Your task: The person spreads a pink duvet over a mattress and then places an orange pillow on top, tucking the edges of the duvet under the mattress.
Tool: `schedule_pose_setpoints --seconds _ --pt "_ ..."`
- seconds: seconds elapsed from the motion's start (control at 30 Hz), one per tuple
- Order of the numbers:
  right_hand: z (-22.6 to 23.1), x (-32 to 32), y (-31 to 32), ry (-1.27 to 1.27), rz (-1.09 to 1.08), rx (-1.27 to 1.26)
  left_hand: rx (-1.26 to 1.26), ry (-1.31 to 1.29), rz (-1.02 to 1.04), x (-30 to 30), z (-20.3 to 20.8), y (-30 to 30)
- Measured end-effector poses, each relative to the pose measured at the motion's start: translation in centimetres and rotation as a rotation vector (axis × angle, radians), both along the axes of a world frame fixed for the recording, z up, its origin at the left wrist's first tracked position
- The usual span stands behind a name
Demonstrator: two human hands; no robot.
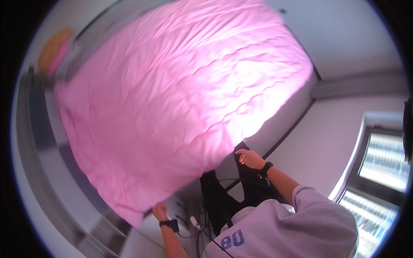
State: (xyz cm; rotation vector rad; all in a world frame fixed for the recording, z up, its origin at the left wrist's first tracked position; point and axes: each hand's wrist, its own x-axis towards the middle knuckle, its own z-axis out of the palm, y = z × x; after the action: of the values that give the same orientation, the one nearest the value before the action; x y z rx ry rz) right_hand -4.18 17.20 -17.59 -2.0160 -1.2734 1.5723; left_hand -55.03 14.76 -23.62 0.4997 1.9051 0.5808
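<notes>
A large pink quilt [142, 116] spreads over the bed in front of me, its surface wrinkled and brightly lit toward the right. My left hand [160, 211] is closed at the quilt's near edge, close to the corner that hangs down at the lower left; its fingertips are partly hidden. Just off the near right edge of the quilt, my right hand [251, 159] hovers over my dark trousers. Its fingers are loosely bent and apart, with nothing visible in them. Each wrist wears a dark band.
A white plug or power strip [195, 222] with dark cables lies by my legs. Shelving [105, 234] stands at the lower left. Right of the bed are a pale wall [318, 137] and a window [383, 163]. An orange and pink item [53, 51] sits at the far left.
</notes>
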Motion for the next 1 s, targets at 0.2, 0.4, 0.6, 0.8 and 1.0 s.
schedule_pose_setpoints --seconds 0.2,0.4,0.6,0.8,1.0 --pt "2.3 16.6 -4.9 0.145 -0.496 0.037 0.159 0.178 -0.612 18.6 8.0 9.5" --pt "11.1 34.4 -7.6 0.092 -0.875 0.172 0.334 0.221 -0.757 38.5 12.5 17.8" --pt "20.3 49.3 -10.9 -0.234 -1.225 0.346 0.611 0.100 -0.758 58.7 20.5 25.2" --pt "23.0 60.4 -8.4 0.089 -1.104 0.332 0.971 -0.107 -0.761 75.6 29.9 29.8" --pt "26.4 74.1 -1.3 -0.198 -0.906 0.449 1.224 -0.098 -0.600 92.6 36.0 33.6"
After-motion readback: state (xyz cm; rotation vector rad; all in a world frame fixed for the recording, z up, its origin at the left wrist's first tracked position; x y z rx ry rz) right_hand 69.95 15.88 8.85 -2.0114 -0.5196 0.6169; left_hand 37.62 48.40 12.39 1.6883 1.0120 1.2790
